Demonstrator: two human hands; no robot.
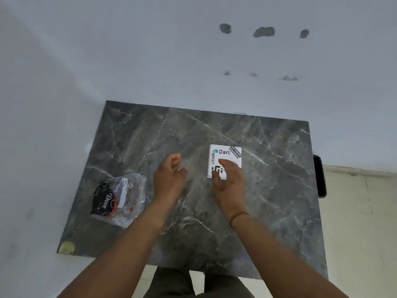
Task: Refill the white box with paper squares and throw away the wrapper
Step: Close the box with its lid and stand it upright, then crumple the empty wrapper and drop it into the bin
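A white box [225, 152] with stickers reading "Dart" and "code" lies closed on the dark marble table [268, 190], right of centre. My right hand [228, 179] rests over the box's near edge, fingers spread on the lid. Just left of the box, my left hand [169, 175] hovers with its fingers loosely curled and nothing in it. A clear plastic wrapper [119, 198] with a black and red "Dove" label lies at the table's left side, apart from both hands. No loose paper squares are visible.
The table stands in a corner against white walls at the back and the left. A dark object [320, 175] sits just past the table's right edge, over a pale tiled floor. The near left table corner [67, 247] is chipped.
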